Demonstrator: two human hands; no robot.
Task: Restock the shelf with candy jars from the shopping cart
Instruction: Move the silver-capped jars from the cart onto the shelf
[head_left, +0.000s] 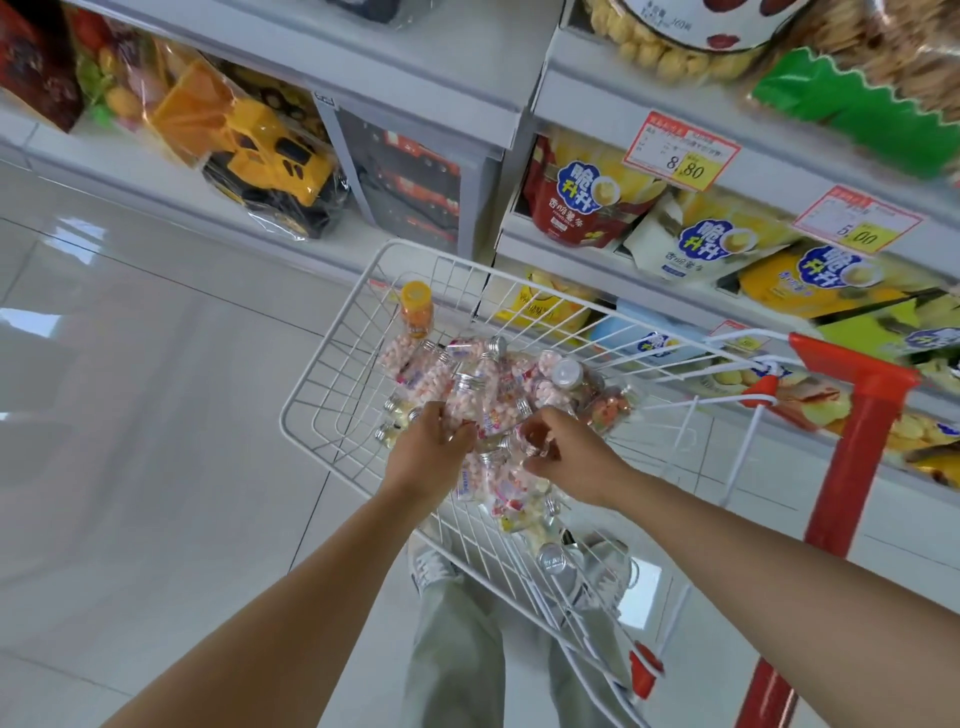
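Note:
A white wire shopping cart (332, 358) stands in front of me, holding a heap of several clear candy jars (498, 384) with silver lids and pink-white sweets. One jar with an orange lid (415, 312) stands upright at the cart's far corner. My left hand (426, 452) reaches into the heap and its fingers curl round a clear candy jar (462, 400). My right hand (566, 452) is beside it, pinching the silver-lidded neck of another candy jar (535, 441).
Grey store shelves (597, 104) rise beyond the cart, with snack bags (576, 202) and price tags (680, 150) on the right and a yellow toy truck (275, 156) on the left. The cart's red handle post (852, 447) stands at right. Glossy tiled floor lies to the left.

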